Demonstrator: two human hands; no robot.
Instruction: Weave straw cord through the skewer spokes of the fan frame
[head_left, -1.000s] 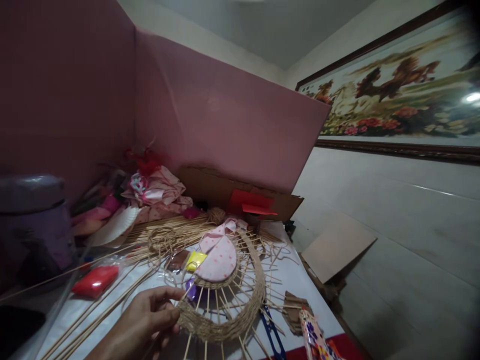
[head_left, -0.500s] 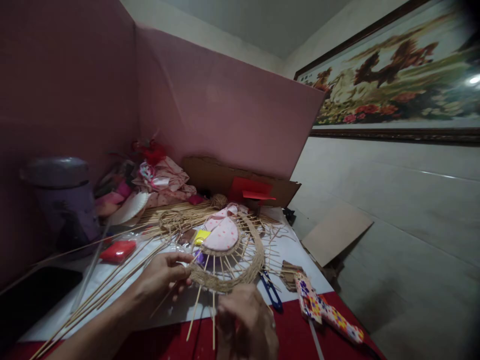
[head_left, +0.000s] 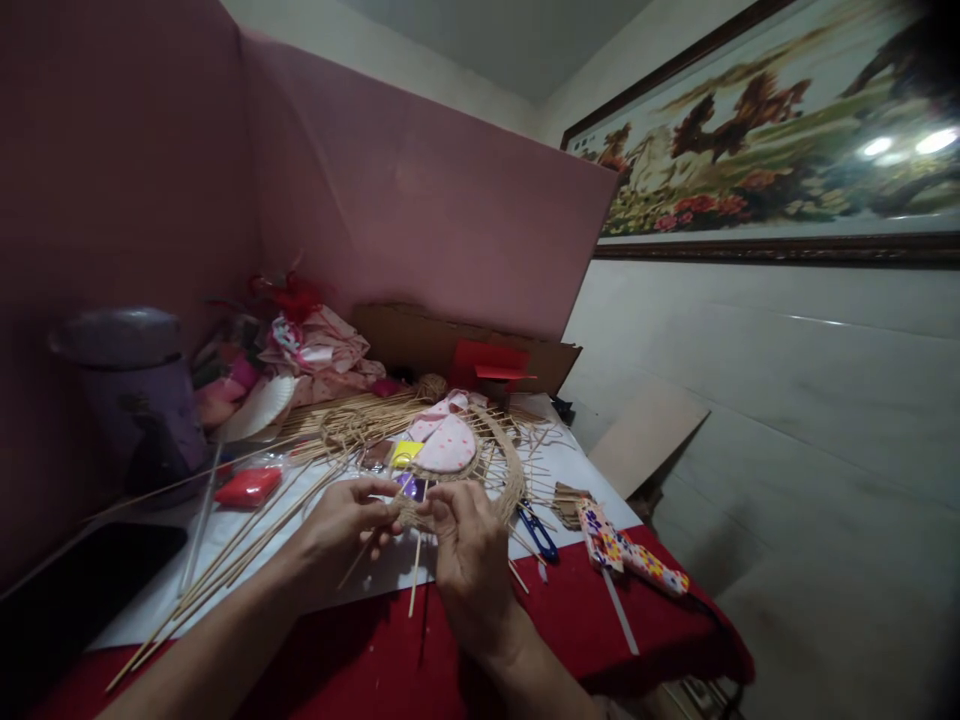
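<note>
1. nearest: the tabletop (head_left: 562, 625), red cloth at its front edge; your forearms reach across it.
2. your left hand (head_left: 356, 520): grip pinched on the near-left end of the woven piece (head_left: 514, 470), steadying it.
3. your right hand (head_left: 469, 555): fingertips drawn together just beside the left at that edge; cannot tell whether a strand is caught in this grip.
4. the woven piece lies in front of you, twine band curving around thin sticks that radiate outward; one bare stick (head_left: 415, 580) points toward you.
5. step in hand, judged: working fibre around the sticks at the band's end. next move seems to call for a steady left pinch and fine right-finger work, without bending sticks.
6. to the right, near the band: blue snips (head_left: 538, 532).
7. farther: dotted pink fabric (head_left: 448, 445) on the inner part; beyond it, a twine ball (head_left: 431, 387).
</note>
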